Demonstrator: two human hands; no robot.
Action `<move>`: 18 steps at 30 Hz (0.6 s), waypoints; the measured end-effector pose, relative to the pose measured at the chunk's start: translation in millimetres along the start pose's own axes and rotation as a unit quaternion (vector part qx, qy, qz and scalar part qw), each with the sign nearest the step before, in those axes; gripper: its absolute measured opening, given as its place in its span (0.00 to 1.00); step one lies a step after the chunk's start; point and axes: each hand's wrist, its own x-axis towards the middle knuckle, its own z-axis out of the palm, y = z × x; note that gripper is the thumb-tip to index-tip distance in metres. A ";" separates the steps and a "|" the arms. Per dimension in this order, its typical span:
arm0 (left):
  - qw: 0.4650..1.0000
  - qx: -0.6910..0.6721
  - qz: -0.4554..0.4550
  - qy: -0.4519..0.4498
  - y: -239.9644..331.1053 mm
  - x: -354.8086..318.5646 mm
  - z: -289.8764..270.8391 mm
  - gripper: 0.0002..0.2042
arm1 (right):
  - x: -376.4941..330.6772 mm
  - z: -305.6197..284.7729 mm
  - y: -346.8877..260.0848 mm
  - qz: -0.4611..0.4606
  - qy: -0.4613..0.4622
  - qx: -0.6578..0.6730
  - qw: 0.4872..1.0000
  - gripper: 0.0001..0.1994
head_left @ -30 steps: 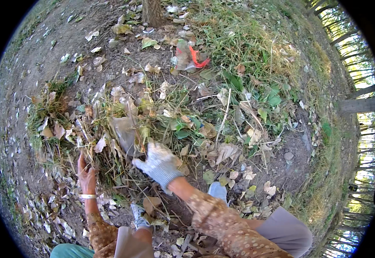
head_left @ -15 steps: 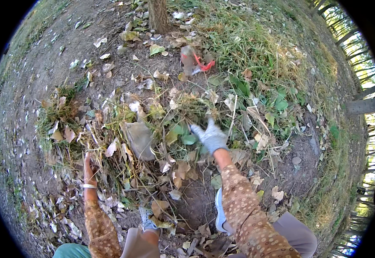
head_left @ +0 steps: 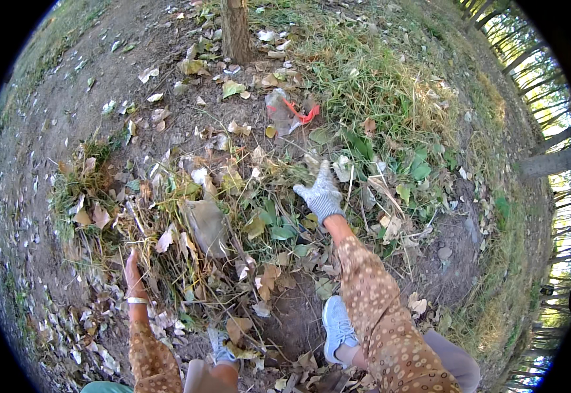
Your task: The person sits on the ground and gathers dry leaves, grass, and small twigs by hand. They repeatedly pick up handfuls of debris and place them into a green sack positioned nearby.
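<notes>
My right hand [head_left: 321,190], in a grey knit glove, reaches over weeds and dry grass right of the middle. Its thumb and fingers are spread, and some fingertips blur against the grass. My bare left hand [head_left: 134,274], with a white band at the wrist, stands edge-on at the left side of a heap of dry grass and leaves [head_left: 182,262]. Its fingers look straight, though they show only in part. A greyish flat piece, perhaps plastic [head_left: 205,226], lies on the heap between my hands. Green leaves [head_left: 283,232] lie just below the glove.
A tree trunk [head_left: 236,33] rises at the far side. Before it lies a crumpled clear plastic wrapper [head_left: 279,111] with a red strip [head_left: 305,114]. A grass clump [head_left: 84,190] sits at left, green grass [head_left: 377,85] at far right. My shoes [head_left: 339,327] stand close by.
My right hand has moved a little farther out over the grass, its fingers still spread. My left hand stays beside the heap. The view has shifted slightly.
</notes>
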 end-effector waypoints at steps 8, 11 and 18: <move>0.990 -0.009 -0.125 -0.071 5.2 8.3 -16.7 0.27 | -39.6 -12.2 -22.8 -0.070 -0.289 -0.027 0.954 0.26; 0.994 0.026 -0.069 -0.085 4.9 5.9 -1.3 0.29 | -59.5 14.0 3.2 -0.098 -0.067 -0.148 0.982 0.28; 0.955 0.279 -0.013 -0.101 -2.5 -4.9 41.3 0.42 | -115.4 14.3 -114.2 0.018 -0.252 0.318 0.914 0.49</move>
